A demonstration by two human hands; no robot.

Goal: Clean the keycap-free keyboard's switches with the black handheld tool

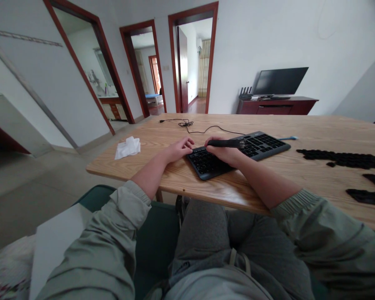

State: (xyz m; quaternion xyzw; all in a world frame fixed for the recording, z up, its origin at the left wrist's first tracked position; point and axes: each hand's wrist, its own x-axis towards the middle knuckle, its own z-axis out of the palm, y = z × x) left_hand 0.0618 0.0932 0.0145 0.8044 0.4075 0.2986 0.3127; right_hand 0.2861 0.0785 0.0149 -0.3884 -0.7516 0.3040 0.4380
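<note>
Sleeves (106, 233) in grey-green lie nearest us, leading to both hands. Our left hand (177, 151) has bent fingers at the keyboard's left end, probably to steady it; whether they grip, we cannot tell. Our right hand (226, 156) grasps a black brush (223, 143), likely held low for control, its long axis running left to right, bristled end rightward. Beneath that hand, the keyboard (262, 146) stretches from near left to far right, its cable (203, 131) beyond our fingers.

A home, with rooms beyond the doorways (192, 58).
</note>
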